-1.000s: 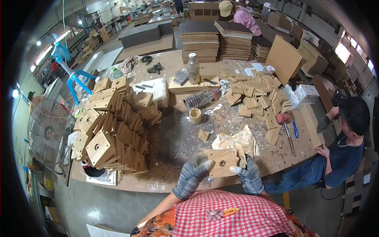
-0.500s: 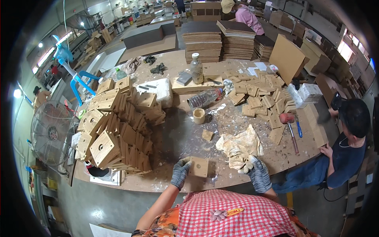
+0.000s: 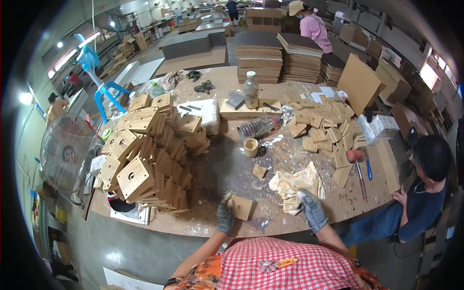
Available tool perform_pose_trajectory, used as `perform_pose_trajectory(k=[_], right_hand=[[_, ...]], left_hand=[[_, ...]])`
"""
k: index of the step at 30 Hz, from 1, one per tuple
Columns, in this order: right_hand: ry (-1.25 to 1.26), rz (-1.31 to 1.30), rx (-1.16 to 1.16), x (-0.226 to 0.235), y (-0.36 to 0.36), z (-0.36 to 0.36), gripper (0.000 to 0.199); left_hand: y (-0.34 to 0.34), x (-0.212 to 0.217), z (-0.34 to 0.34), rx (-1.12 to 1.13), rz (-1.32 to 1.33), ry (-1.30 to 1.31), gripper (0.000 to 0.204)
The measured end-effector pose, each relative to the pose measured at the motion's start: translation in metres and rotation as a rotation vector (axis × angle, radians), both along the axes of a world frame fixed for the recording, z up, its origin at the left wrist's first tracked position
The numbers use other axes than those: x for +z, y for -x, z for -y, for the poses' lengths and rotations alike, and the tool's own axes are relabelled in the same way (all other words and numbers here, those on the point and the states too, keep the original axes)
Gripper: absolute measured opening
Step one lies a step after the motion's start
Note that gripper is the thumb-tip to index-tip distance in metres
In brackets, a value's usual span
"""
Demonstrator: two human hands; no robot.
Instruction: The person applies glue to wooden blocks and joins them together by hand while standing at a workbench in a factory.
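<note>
Glue-smeared wooden counter [image 3: 227, 164], crowded from edge to edge.

A big heap of square wooden pieces with holes [image 3: 145, 154] sat on its left side, loose wooden squares [image 3: 324, 130] were scattered at the right, and stacked boards [image 3: 280, 63] stood at the far edge. In the middle lay a toppled plastic bottle [image 3: 258, 126], a small cup [image 3: 250, 147] and a crumpled stained rag [image 3: 295, 186], with one wooden square [image 3: 240, 208] at the near edge.
</note>
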State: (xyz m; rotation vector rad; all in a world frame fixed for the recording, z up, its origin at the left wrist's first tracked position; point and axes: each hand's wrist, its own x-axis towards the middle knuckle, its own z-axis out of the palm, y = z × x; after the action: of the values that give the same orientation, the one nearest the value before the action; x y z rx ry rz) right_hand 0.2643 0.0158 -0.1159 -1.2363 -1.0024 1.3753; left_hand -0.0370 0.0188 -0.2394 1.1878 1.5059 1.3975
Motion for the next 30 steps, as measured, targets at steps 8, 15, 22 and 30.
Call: perform_pose_trajectory(k=[8, 15, 22, 30], right_hand=[[-0.714, 0.847, 0.124, -0.037, 0.058, -0.157, 0.030], [-0.640, 1.256, 0.114, -0.037, 0.128, -0.228, 0.029], [-0.649, 1.412, 0.144, -0.052, 0.118, -0.245, 0.039], [-0.279, 1.465, 0.398, -0.060, 0.120, -0.178, 0.051]], left_hand=[[0.001, -0.009, 0.004, 0.195, 0.136, -0.113, 0.034], [-0.003, 0.017, 0.008, 0.244, -0.020, -0.038, 0.034], [-0.004, 0.005, -0.001, 0.269, -0.228, -0.027, 0.033], [0.002, 0.021, 0.000, 0.261, -0.256, 0.064, 0.033]])
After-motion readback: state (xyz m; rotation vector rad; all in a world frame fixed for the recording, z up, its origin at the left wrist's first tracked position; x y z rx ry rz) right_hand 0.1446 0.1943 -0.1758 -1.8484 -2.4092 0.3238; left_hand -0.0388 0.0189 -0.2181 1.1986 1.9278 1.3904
